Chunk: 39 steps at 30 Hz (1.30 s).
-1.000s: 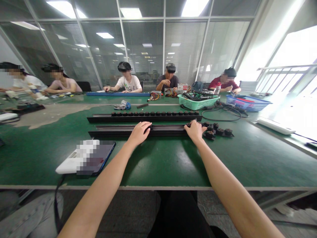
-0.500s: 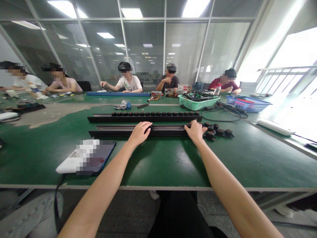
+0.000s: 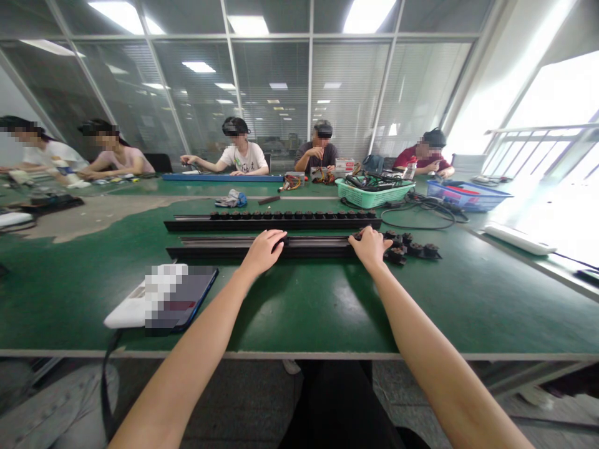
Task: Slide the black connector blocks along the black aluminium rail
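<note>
The nearer long black rail [image 3: 215, 252] lies across the green table in front of me, a pale strip running along its channel. My left hand [image 3: 265, 249] curls over its middle, fingers bent and closed around it; a dark bit shows between thumb and fingers, too hidden to name. At the rail's right end, my right hand [image 3: 369, 246] is closed on a small black round module, mostly covered by the fingers. Several loose round modules [image 3: 416, 248] sit just right of that hand. Behind, parallel, a second black rail [image 3: 271, 225] carries a row of such modules.
A white device [image 3: 126, 312] and a phone [image 3: 206, 293] lie near the left front edge. Farther back are a grey-blue glove [image 3: 231, 199], a green basket [image 3: 374, 197] of cables, a blue basket [image 3: 468, 198] and a white power strip [image 3: 519, 241]. Several people sit opposite.
Both my hands keep almost the same place on the nearer rail. Across the table, the person in the white shirt has shifted an outstretched hand slightly left.
</note>
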{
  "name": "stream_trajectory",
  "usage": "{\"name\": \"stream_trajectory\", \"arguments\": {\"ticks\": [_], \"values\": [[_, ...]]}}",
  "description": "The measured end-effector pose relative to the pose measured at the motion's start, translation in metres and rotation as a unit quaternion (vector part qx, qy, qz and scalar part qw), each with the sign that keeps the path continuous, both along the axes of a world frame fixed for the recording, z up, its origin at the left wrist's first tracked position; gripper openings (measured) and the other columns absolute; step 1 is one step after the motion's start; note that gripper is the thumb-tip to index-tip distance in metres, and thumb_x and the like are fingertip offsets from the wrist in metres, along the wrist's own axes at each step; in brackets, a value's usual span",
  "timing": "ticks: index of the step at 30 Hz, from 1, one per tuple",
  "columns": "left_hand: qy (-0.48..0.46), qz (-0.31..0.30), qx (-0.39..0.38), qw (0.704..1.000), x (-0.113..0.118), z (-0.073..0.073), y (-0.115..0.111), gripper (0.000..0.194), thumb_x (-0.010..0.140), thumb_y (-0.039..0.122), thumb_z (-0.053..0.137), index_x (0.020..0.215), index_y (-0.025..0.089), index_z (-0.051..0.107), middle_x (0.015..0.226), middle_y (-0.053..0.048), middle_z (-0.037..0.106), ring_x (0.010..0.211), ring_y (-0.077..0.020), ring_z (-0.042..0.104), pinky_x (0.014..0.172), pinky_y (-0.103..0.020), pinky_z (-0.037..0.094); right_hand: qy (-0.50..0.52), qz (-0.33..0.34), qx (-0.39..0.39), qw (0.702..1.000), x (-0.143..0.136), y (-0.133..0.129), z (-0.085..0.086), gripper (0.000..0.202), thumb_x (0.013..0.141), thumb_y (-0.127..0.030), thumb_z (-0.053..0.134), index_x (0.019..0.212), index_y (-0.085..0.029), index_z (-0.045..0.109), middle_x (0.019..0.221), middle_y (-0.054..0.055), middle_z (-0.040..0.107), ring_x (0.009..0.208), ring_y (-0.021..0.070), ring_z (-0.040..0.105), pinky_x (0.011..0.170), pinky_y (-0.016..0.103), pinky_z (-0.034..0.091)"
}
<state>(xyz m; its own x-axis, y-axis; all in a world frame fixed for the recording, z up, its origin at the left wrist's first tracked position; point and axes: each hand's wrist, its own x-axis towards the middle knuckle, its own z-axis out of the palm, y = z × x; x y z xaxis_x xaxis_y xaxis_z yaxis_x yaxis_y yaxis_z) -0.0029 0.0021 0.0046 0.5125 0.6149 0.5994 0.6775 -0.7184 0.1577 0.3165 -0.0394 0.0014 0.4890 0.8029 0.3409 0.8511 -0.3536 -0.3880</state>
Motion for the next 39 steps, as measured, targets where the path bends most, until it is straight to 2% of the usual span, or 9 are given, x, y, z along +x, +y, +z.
{"name": "stream_trajectory", "arguments": {"ticks": [13,27,39], "values": [[-0.005,0.000,-0.005,1.000,0.000,0.001,-0.002,0.040,0.101,0.028,0.044,0.134,0.019,0.066,0.137,-0.010,0.068,0.129,-0.0256,0.061,0.122,-0.051,0.039,-0.008,-0.046,-0.008,0.999,0.013,0.000,0.000,0.036,0.091,-0.036,0.055,0.116,-0.010,0.058,0.120,0.022,0.067,0.119,0.0367,0.054,0.100,0.051,0.029],[-0.002,0.001,0.004,1.000,0.000,0.000,-0.001,0.041,0.101,0.028,0.044,0.133,0.015,0.066,0.136,-0.012,0.068,0.128,-0.0261,0.062,0.122,-0.050,0.040,0.007,-0.078,0.006,0.997,0.028,0.001,-0.002,0.029,0.089,-0.036,0.056,0.108,-0.014,0.058,0.120,0.021,0.067,0.118,0.0368,0.055,0.100,0.052,0.029],[-0.004,-0.003,0.001,1.000,0.000,0.001,-0.002,0.041,0.101,0.028,0.045,0.133,0.014,0.067,0.136,-0.013,0.068,0.127,-0.0263,0.062,0.122,-0.049,0.039,0.013,-0.095,0.004,0.995,0.038,0.002,-0.004,0.036,0.089,-0.039,0.059,0.114,-0.012,0.060,0.124,0.023,0.066,0.119,0.0384,0.055,0.101,0.052,0.029]]}}
